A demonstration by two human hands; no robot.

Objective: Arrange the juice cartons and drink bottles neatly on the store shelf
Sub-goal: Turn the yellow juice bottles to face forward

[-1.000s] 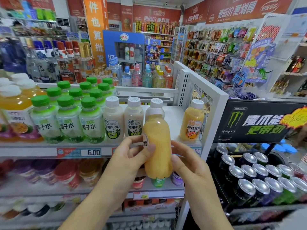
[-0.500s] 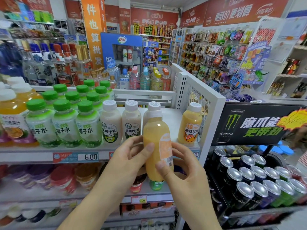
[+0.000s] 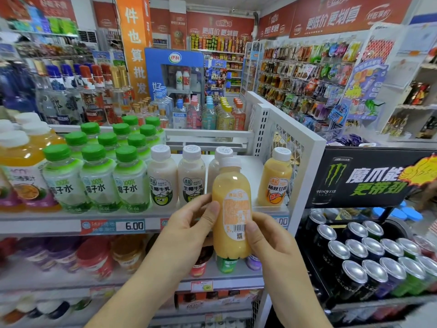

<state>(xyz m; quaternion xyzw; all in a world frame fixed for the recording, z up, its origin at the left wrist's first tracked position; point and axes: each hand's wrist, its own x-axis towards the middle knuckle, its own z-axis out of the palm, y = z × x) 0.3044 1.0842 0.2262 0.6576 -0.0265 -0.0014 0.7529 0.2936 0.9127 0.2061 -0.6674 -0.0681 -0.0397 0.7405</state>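
An orange juice bottle (image 3: pixel 230 204) with a white cap is held upright in front of the shelf (image 3: pixel 59 220), its barcode side facing me. My left hand (image 3: pixel 186 235) grips its left side and my right hand (image 3: pixel 267 245) grips its lower right side. On the shelf behind stand three milky white coconut milk bottles (image 3: pixel 162 178), a matching orange juice bottle (image 3: pixel 275 178) at the right end, several green-capped coconut water bottles (image 3: pixel 97 178) and large yellow juice bottles (image 3: pixel 21 166) at the left.
A white perforated side panel (image 3: pixel 305 147) closes the shelf's right end. Right of it a black Monster display (image 3: pixel 369 176) holds several cans (image 3: pixel 369 263). Lower shelves carry blurred bottles. A bare gap of shelf lies between the white bottles and the orange one.
The held bottle has been turned in my hands, so its label and barcode now face me. Both hands stayed in front of the shelf's right part.
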